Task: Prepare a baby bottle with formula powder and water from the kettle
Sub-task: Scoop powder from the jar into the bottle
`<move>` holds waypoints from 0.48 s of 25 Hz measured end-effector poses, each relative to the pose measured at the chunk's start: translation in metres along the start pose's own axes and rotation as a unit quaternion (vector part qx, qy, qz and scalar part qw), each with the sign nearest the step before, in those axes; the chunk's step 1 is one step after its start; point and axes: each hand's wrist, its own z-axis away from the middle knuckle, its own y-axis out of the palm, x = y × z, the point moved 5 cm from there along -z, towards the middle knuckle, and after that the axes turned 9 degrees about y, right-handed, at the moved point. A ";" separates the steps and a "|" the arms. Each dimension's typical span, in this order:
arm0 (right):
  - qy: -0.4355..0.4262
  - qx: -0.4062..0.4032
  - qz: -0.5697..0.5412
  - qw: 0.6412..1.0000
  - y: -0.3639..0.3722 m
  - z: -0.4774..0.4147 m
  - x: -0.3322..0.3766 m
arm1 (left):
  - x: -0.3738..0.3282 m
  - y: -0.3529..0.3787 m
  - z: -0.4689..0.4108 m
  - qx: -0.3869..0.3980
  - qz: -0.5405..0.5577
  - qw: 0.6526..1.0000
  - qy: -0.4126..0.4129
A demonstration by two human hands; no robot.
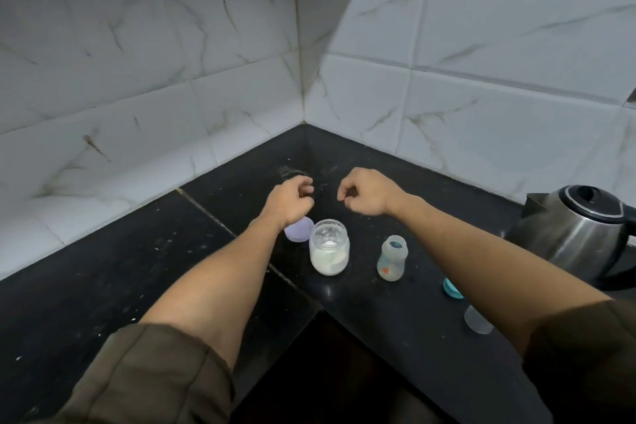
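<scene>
An open clear jar (329, 247) with white formula powder stands on the black counter (103, 268). Its lilac lid (298, 230) lies just behind it to the left, partly hidden by my left wrist. An open baby bottle (392, 258) stands to the jar's right. Farther right lie the bottle's teal ring (451, 288) and a clear cap (477, 320). A steel kettle (578, 229) with a black lid sits at the right edge. My left hand (289, 200) and my right hand (366, 191) hover behind the jar, fingers loosely curled, holding nothing.
White marble-look tiled walls (172, 62) meet in a corner behind the counter. The counter is L-shaped, with a dark gap (327, 372) at its inner front edge below my arms. White specks dot the counter surface.
</scene>
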 end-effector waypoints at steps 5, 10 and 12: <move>0.029 0.154 0.109 0.982 0.044 -0.015 0.017 | 0.035 0.023 0.022 0.153 -0.017 0.988 0.004; 0.068 0.180 0.171 0.966 0.064 -0.024 0.020 | 0.044 0.042 0.021 0.228 -0.050 0.971 0.057; 0.077 0.180 0.204 0.959 0.069 -0.026 0.023 | 0.050 0.052 0.020 0.231 -0.022 0.971 0.064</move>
